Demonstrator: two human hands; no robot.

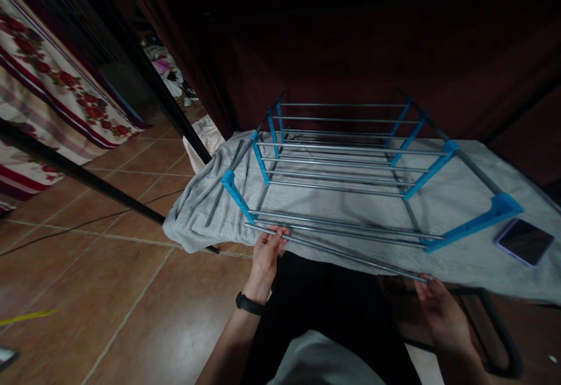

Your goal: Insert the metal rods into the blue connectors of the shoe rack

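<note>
A shelf rack of grey metal rods and blue plastic side pieces [346,166] lies on a grey towel [205,210] spread over a table. A loose grey rod [342,253] runs along the near edge of the rack. My left hand [266,256] pinches the left end of this rod near a blue side piece [236,195]. My right hand [438,309] is closed on the rod's right end below another blue side piece [475,221]. A black band sits on my left wrist.
A phone [523,240] lies face up on the towel at the right. Two loose rods [223,189] rest on the towel's left part. Tiled floor spreads to the left, with a black bar, a cable and a floral cloth [48,81]. Dark curtains hang behind.
</note>
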